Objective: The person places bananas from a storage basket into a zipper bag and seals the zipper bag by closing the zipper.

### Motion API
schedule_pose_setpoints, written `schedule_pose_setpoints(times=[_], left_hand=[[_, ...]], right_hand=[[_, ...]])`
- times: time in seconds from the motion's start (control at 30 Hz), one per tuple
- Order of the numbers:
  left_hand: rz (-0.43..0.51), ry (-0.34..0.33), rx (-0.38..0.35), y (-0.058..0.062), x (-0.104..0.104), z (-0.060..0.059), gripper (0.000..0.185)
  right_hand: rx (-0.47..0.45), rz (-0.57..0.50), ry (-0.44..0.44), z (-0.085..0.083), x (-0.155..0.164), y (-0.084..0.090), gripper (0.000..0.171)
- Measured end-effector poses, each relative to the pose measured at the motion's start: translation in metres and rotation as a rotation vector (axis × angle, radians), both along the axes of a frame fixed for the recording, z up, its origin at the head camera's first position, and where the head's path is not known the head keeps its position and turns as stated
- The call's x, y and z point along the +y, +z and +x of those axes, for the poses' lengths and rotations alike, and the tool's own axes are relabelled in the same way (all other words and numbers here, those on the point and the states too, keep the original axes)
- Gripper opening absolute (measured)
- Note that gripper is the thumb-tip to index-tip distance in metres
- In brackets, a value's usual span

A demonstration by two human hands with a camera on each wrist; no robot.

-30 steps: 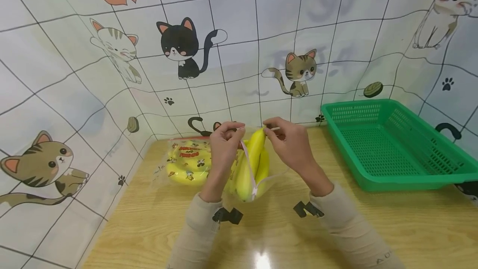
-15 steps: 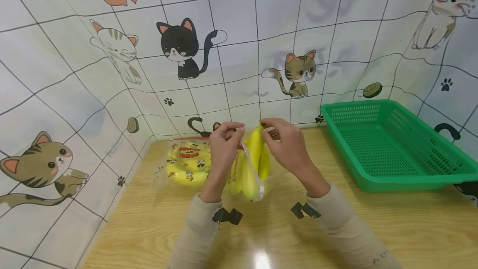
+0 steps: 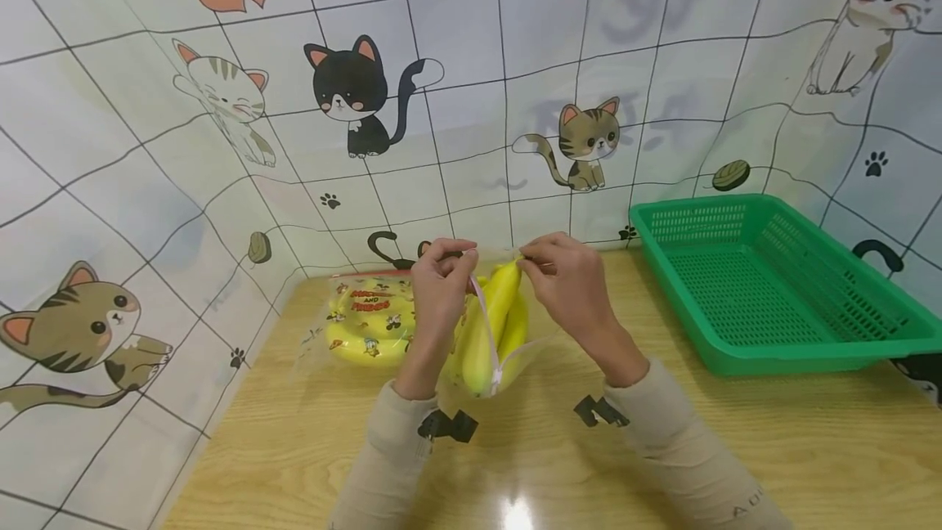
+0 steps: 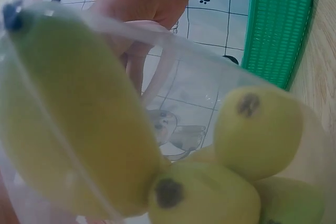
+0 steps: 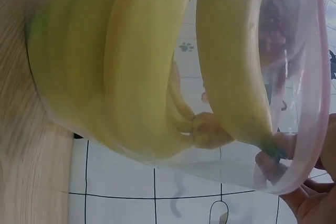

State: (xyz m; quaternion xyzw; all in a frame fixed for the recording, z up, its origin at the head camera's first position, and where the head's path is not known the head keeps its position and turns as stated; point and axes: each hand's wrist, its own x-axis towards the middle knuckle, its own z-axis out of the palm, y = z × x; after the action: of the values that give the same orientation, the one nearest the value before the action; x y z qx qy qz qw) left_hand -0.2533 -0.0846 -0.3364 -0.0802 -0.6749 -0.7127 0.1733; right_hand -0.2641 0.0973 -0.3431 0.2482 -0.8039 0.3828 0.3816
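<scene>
My left hand (image 3: 441, 280) pinches the pink-edged mouth of a clear zip bag (image 3: 482, 309), whose white slider hangs at the near side. Several yellow bananas (image 5: 142, 66) are in this bag. With thumb and fingertips, my right hand (image 3: 570, 280) pinches the stem end of one banana (image 3: 502, 293), which leans upright in the open mouth. Through the plastic, the right wrist view shows the fingertips (image 5: 270, 163) at that dark stem. Dark blossom ends of the bananas (image 4: 205, 192) show close up in the left wrist view. My left fingertips are partly hidden.
Left of the hands lies a printed clear bag (image 3: 371, 301) with a red top edge and yellow bananas inside. A green slatted basket (image 3: 773, 301) stands at the right on the wooden table (image 3: 530, 448). A cat-patterned tile sheet (image 3: 471, 88) rises behind.
The held banana and the bag's slider swung slightly right, then back left. My right hand shifted a little left with the stem still pinched. My left hand stayed nearly in place.
</scene>
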Motion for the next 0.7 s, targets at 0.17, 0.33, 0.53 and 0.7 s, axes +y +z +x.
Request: schedule_pose_setpoints(times=[0.17,0.33,0.53,0.7], left_hand=[[0.0,-0.014,-0.011,-0.001,0.001,-0.001,0.01],[-0.011,-0.009,0.01,0.001,0.0,0.0,0.01],[-0.008,-0.008,0.039,0.001,-0.003,0.0,0.01],[0.003,-0.019,0.04,0.003,-0.002,0.001,0.01]], right_hand=[[0.02,-0.005,0.007,0.001,-0.006,-0.004,0.019],[0.047,0.055,-0.021,0.002,-0.011,-0.005,0.019],[0.012,0.159,-0.023,0.004,-0.012,-0.005,0.022],[-0.12,0.264,0.015,0.006,-0.014,-0.004,0.025]])
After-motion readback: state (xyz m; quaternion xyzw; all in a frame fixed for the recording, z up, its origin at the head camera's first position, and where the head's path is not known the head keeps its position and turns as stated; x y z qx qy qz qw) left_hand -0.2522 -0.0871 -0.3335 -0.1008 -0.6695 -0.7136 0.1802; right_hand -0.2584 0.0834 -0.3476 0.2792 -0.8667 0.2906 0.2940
